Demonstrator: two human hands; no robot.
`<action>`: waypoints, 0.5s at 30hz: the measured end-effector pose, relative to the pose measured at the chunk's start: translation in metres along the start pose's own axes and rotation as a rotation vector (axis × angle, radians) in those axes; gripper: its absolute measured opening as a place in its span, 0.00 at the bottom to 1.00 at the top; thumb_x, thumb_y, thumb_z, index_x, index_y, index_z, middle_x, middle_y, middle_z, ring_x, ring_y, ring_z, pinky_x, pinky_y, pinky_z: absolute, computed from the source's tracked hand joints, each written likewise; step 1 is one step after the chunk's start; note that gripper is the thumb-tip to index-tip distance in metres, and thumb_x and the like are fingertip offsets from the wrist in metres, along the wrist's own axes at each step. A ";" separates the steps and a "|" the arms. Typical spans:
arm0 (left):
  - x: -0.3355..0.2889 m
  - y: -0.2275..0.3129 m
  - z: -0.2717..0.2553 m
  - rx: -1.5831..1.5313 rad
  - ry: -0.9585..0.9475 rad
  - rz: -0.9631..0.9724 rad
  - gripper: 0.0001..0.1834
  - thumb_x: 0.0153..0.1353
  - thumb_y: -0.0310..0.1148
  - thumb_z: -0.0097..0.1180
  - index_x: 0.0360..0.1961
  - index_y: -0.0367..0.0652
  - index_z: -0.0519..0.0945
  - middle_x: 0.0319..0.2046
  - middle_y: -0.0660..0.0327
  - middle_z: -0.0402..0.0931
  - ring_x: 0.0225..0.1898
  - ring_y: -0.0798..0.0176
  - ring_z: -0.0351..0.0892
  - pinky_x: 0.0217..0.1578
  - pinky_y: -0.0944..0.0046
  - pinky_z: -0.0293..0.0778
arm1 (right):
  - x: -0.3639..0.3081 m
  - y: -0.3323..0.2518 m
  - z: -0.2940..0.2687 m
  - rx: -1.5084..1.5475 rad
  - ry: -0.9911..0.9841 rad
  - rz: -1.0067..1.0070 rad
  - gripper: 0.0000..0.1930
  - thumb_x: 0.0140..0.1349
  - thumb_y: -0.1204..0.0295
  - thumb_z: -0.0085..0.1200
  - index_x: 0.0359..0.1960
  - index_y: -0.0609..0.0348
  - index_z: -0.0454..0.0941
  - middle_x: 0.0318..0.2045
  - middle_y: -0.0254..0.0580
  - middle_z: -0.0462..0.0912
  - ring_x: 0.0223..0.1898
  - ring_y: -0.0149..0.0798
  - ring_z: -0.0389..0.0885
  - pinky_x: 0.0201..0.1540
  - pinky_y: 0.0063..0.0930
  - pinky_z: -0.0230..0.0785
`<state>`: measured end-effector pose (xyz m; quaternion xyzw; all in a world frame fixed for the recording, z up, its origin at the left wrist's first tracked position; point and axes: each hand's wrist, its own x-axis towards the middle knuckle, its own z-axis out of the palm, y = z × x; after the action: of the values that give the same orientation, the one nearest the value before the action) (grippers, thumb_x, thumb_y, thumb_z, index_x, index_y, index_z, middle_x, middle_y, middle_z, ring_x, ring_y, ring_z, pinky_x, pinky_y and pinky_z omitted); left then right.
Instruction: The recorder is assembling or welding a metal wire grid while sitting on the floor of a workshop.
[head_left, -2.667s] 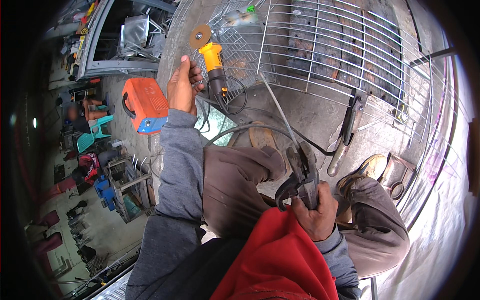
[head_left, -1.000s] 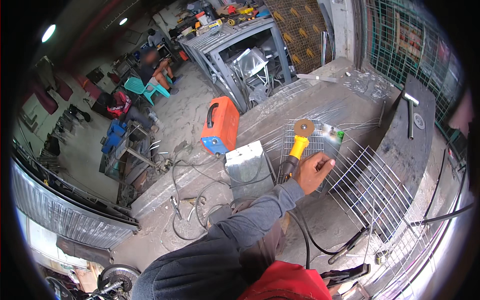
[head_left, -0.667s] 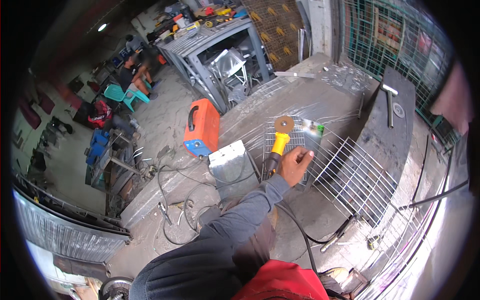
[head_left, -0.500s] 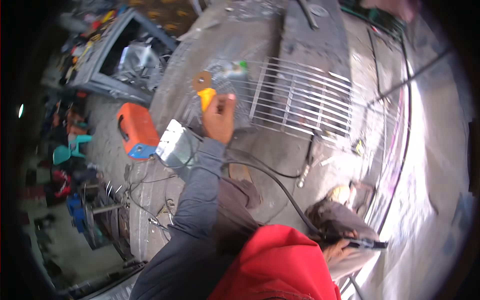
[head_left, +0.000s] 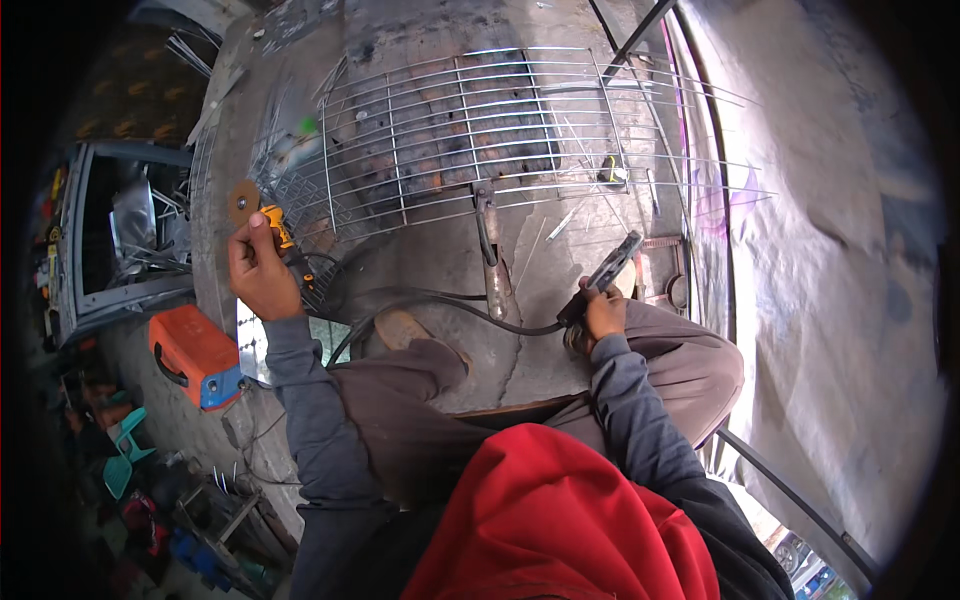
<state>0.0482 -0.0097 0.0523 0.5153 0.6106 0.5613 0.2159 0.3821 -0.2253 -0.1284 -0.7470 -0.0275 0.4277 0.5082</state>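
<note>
My right hand point(head_left: 602, 312) is wrapped round a welding electrode holder point(head_left: 612, 262), its jaw end tilted up and to the right. A thick black cable point(head_left: 430, 295) trails left from its handle. At the left, my left hand point(head_left: 262, 268) is raised with its fingers curled and the thumb pressed in; whatever they pinch, if anything, is too small to see. Just behind that hand is a yellow and black angle grinder point(head_left: 280, 232) with a brown disc point(head_left: 242, 203). Ahead lies a welded metal rod grille point(head_left: 430, 130), and a clamp-like tool point(head_left: 487, 215) touches its near edge.
An orange and blue welding machine point(head_left: 190, 352) stands at the left, beside a shiny metal sheet point(head_left: 252, 340). A tape measure point(head_left: 611, 170) lies by the grille's right part. Past the machine is a grey metal frame point(head_left: 130, 295). A pale sheet point(head_left: 830, 250) hangs along the right.
The view has swung, so the grille now lies straight ahead. My right hand has lifted the electrode holder from near my right knee, swinging its jaw end upward. My left hand stays near the grinder.
</note>
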 end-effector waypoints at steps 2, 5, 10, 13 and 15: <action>0.005 0.001 -0.014 -0.029 0.024 0.006 0.15 0.62 0.41 0.57 0.31 0.37 0.77 0.23 0.66 0.73 0.24 0.76 0.68 0.25 0.74 0.63 | 0.077 0.039 0.039 -0.101 0.160 -0.084 0.03 0.56 0.77 0.55 0.32 0.63 0.77 0.23 0.30 0.76 0.25 0.26 0.70 0.27 0.23 0.62; 0.004 0.003 -0.007 -0.105 -0.002 -0.052 0.12 0.64 0.37 0.55 0.31 0.36 0.77 0.23 0.67 0.72 0.26 0.78 0.67 0.27 0.76 0.62 | 0.170 0.050 0.038 0.176 0.272 -0.010 0.02 0.55 0.76 0.56 0.28 0.60 0.78 0.22 0.31 0.75 0.23 0.27 0.69 0.26 0.24 0.61; -0.002 -0.016 -0.010 0.011 0.006 -0.129 0.12 0.62 0.36 0.58 0.32 0.36 0.76 0.20 0.69 0.72 0.24 0.79 0.66 0.27 0.75 0.64 | 0.215 0.082 0.042 0.027 -0.049 0.225 0.09 0.54 0.64 0.63 0.34 0.44 0.76 0.27 0.28 0.75 0.32 0.31 0.73 0.28 0.33 0.70; 0.000 -0.022 -0.024 0.141 0.056 -0.128 0.11 0.61 0.35 0.59 0.31 0.35 0.76 0.20 0.67 0.72 0.23 0.77 0.67 0.26 0.73 0.65 | 0.229 0.138 0.063 -0.065 -0.138 0.215 0.07 0.55 0.63 0.62 0.32 0.46 0.78 0.26 0.29 0.77 0.31 0.33 0.73 0.29 0.32 0.70; 0.018 -0.001 0.025 -0.088 0.028 -0.102 0.11 0.60 0.34 0.59 0.31 0.35 0.77 0.20 0.66 0.72 0.22 0.76 0.68 0.26 0.72 0.66 | 0.360 0.092 -0.047 -0.186 -0.195 -0.404 0.05 0.58 0.67 0.56 0.34 0.51 0.77 0.29 0.34 0.78 0.28 0.35 0.75 0.27 0.31 0.72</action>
<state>0.0618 0.0179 0.0504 0.4654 0.6138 0.5831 0.2581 0.6049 -0.1330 -0.4147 -0.7252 -0.2643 0.3831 0.5074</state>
